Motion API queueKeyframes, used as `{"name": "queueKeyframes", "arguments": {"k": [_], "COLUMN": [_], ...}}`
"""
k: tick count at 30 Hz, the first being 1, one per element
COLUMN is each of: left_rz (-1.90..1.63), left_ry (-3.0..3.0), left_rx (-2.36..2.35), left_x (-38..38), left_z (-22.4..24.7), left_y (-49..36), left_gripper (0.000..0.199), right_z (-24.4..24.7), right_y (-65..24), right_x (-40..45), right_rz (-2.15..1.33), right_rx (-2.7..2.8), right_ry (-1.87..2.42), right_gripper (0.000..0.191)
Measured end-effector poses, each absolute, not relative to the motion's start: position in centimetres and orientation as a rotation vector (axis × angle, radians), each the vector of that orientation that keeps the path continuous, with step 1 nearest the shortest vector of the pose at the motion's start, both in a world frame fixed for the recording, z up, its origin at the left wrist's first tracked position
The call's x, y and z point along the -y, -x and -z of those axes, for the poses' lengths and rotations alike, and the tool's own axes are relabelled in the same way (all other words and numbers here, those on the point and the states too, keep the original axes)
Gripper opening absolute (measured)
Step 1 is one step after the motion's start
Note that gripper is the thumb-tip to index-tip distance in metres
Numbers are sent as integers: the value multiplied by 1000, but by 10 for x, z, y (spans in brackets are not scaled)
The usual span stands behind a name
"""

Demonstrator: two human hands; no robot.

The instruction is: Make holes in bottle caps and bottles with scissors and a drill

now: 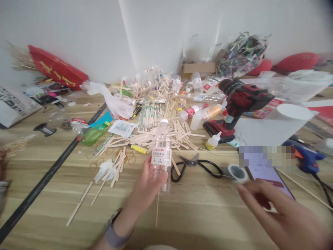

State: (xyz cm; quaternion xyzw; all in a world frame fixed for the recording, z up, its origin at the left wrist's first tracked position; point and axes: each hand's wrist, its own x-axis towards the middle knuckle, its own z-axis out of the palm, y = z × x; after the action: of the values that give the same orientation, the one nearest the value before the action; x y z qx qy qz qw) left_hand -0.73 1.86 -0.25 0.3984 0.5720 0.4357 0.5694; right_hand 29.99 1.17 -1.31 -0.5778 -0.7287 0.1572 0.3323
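My left hand [149,182] is wrapped round a clear plastic water bottle [161,139] with a white cap and a white label, held upright above the table. A thin stick [157,210] shows below the bottle's base; whether it is joined to it I cannot tell. My right hand [278,205], slightly blurred, is at the right with thumb and forefinger pinched together; what they hold, if anything, is too small to make out. Just beyond those fingertips sits a small round tub [236,173]. Black-handled scissors [196,166] lie between the two hands. A phone [270,173] lies partly behind my right hand.
Loose wooden craft sticks [179,132] and plastic bottles [191,111] crowd the table's middle and back. A red cordless drill [238,104] stands at right, near a small glue bottle [213,141] and a blue glue gun [307,156]. A dark strip [44,180] crosses the left side.
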Motion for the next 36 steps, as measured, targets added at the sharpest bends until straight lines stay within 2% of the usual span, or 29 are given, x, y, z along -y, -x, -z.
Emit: {"name": "queueKeyframes", "arguments": {"k": [4,7,12,15,21,25,28,33,36], "left_rz": [-1062,-1100,-1097,-1100,-1110,-1142,-1163,-1176,-1185], "left_ry": [-885,-877,-880,-841,-802,-861,-956,-1106,-1099], "left_rx": [-1255,-1226,-1281,-1324,-1334,-1401,-1419,-1464,-1487], "left_x": [-20,-18,-16,-16,-9,-4,-3,-4,-5], "left_z": [12,17,19,20,21,25,29,32,29], "left_y": [-15,-27,-34,-30,-21,-19,-20,-32,-41], "left_gripper": [73,76,71,75,100,102,101,88,81], "right_z": [17,23,23,30,52,50,38,22,24], "right_y": [-264,-242,-219,-220,-241,-249,-242,-206,-192], "right_x": [-11,-4,-1,-12,-25,-21,-15,-1,1], "right_rz": [-30,-74,-399,-258,-9,177,-106,-1179,-1310], "right_rx": [2015,2046,2161,2227,2550,2429,2327,2202,2170], "right_ry": [1415,1340,1213,1275,1435,1615,1561,1473,1492], "right_gripper": [33,25,18,22,17,29,34,18,17]}}
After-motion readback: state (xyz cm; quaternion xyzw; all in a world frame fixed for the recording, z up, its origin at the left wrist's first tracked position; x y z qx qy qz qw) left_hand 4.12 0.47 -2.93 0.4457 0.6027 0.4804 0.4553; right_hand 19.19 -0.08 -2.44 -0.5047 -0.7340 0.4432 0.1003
